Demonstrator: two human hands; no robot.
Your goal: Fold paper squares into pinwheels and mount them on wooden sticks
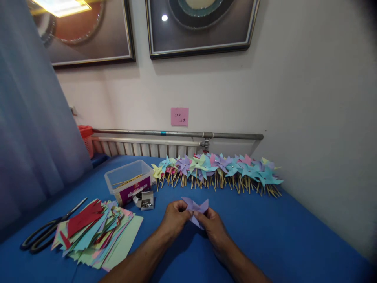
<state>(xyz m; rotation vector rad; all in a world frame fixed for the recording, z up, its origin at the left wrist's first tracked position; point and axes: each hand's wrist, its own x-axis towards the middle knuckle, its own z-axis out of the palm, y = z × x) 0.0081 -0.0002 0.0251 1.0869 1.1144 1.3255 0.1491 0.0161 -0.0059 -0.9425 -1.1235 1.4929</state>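
Note:
A purple paper pinwheel [192, 204] is held between my two hands, just above the blue-covered table. My left hand [175, 215] pinches its left side with thumb and fingers. From the right, my right hand [212, 224] grips the paper, its thumb close to the middle. Both thumbs nearly meet at the centre, so whether a pin sits there cannot be made out. No stick shows on this pinwheel. Left of my hands stands a small open box of metal pins [146, 201].
Finished pinwheels on sticks [218, 167] lie in a long row at the back. A clear plastic tub [110, 184] holds thin sticks. Cut coloured paper [97, 232] is piled at left beside black-handled scissors [51, 228]. A red basket [86, 137] stands behind the curtain [35, 110].

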